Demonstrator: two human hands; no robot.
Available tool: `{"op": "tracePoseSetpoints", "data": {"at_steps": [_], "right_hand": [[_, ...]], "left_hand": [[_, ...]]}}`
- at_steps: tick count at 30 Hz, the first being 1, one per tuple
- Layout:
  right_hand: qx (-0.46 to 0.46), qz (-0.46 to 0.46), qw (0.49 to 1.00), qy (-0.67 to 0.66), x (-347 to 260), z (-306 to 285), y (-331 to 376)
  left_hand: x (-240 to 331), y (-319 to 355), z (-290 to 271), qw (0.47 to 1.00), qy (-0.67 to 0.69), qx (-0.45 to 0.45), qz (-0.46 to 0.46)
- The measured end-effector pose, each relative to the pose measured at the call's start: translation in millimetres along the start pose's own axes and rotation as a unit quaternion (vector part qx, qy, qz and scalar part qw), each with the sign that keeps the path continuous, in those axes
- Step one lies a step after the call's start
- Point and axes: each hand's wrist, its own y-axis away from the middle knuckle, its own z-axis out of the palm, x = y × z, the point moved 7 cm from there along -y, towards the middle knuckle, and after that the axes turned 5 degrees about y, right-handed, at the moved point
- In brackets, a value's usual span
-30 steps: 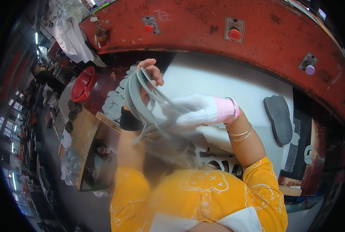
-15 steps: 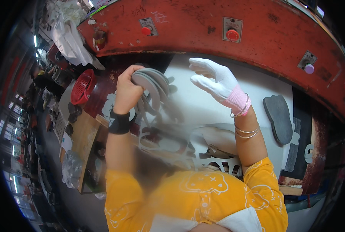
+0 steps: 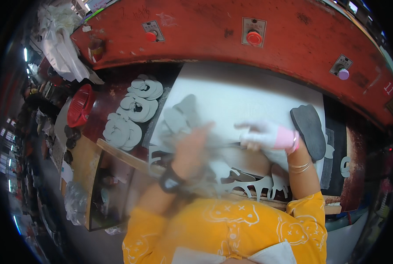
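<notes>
Motion smears my bare left hand [image 3: 192,147], which has a black band at the wrist. It is over the near left part of the white board [image 3: 227,92]. Flat grey cut-out pieces [image 3: 185,110] fan out from it, blurred along with the hand; its fingertips are hard to make out. My right hand [image 3: 264,135], in a white glove with a pink cuff, is over the board's near side. Its fingers point left, apart, with nothing seen in them. A thick dark grey sole-shaped block [image 3: 310,132] lies to its right. Below both hands is a pale cut-out sheet [image 3: 249,185] full of holes.
Several piles of grey ring-like pieces [image 3: 123,130] lie left of the board. Farther left are a red plastic basket [image 3: 80,105] and a wooden table edge [image 3: 84,158]. A red machine beam [image 3: 196,33] with push buttons spans the far side. A wooden strip [image 3: 130,156] runs near my left forearm.
My left hand has swung right and nearer with grey pieces, uncovering the piles at left. My right hand has come lower, its fingers turning toward the left. The view has shifted slightly.
</notes>
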Motion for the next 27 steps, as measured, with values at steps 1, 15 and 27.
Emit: {"op": "tracePoseSetpoints", "data": {"at_steps": [1,15,27], "right_hand": [[-0.015,-0.044,0.998,0.034,1.9,15.1,1.4],[0.147,0.064,0.975,0.153,28.9,10.8,-6.4],[0.283,-0.071,0.868,0.401,-4.3,40.9,-33.6]], "left_hand": [[10.1,15.0,20.4,0.999,0.016,-0.033,0.018],[23.9,35.2,45.7,0.984,0.137,0.017,0.112],[-52.3,24.0,-23.8,0.978,-0.061,0.176,0.093]]}}
